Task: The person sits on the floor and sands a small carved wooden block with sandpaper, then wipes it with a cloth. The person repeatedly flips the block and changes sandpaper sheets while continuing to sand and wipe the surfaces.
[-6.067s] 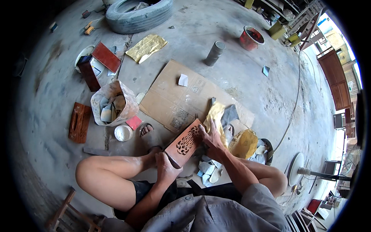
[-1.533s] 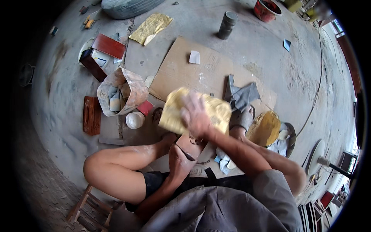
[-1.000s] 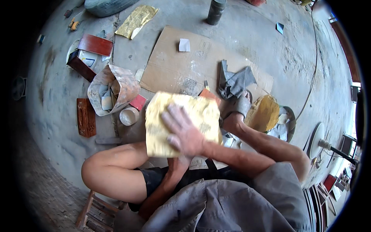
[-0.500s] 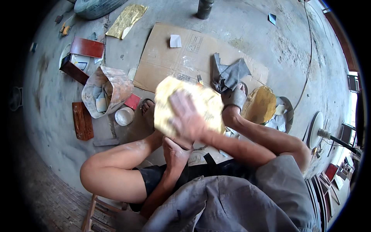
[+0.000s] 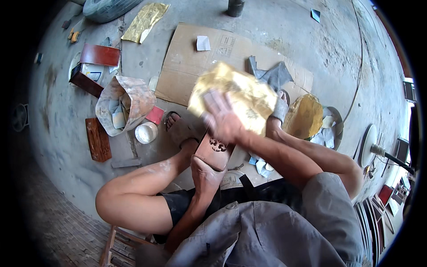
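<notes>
My left hand (image 5: 205, 174) is wrapped round the near end of a reddish-brown wooden piece (image 5: 206, 150) with a pierced carved pattern. It is held over my lap, between my legs. A large yellow sandpaper sheet (image 5: 251, 91) lies across the far part of the wood and hides it. My right hand (image 5: 226, 119) presses flat on the sheet, its fingers stretched out and somewhat blurred. The near end of the wood and part of the carving show below the right hand.
Flattened cardboard (image 5: 182, 62) lies ahead, with a grey cloth (image 5: 276, 75) on it. An open sack (image 5: 138, 100), white tub (image 5: 146, 133) and brown wooden block (image 5: 98, 140) stand left. Right are another yellow sheet (image 5: 304, 116) and a round white fan base (image 5: 368, 142).
My right hand and the yellow sheet have shifted, the sheet moving up and to the right. The near end of the wood and its carving are now uncovered. My left hand keeps its grip.
</notes>
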`<action>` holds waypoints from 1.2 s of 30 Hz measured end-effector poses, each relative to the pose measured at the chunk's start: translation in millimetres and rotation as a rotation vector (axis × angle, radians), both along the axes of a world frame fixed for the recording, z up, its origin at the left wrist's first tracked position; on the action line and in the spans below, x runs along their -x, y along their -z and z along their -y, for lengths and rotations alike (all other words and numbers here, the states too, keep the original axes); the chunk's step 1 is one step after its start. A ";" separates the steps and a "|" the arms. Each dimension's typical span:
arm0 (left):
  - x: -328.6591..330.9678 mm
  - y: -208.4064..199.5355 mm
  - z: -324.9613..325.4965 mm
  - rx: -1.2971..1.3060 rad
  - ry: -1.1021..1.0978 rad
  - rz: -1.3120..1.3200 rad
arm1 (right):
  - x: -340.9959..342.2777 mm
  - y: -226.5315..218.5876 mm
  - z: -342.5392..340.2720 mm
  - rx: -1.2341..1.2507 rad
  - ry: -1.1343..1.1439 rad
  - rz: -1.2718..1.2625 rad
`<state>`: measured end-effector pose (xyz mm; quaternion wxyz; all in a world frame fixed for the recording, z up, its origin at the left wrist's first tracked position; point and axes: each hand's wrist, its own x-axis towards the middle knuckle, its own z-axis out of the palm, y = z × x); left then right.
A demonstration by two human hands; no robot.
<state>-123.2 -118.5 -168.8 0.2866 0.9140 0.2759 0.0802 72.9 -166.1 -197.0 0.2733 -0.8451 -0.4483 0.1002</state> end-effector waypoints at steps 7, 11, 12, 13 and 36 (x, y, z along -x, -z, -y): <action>-4.5 1.4 -1.5 -0.014 0.016 0.026 | -34.2 21.4 15.2 -0.026 0.122 -0.540; -4.4 0.5 -0.2 -0.048 0.016 0.007 | -66.3 6.9 32.8 -0.079 0.263 -0.618; -5.8 -0.7 0.6 -0.053 0.018 0.006 | -69.2 25.6 34.7 -0.236 0.134 -0.391; -6.6 -2.3 0.2 -0.058 0.016 -0.003 | -70.3 27.9 29.3 -0.196 0.170 -0.348; 20.6 15.5 -8.6 0.035 0.078 -0.001 | 58.8 -46.1 -17.6 0.036 -0.069 -0.231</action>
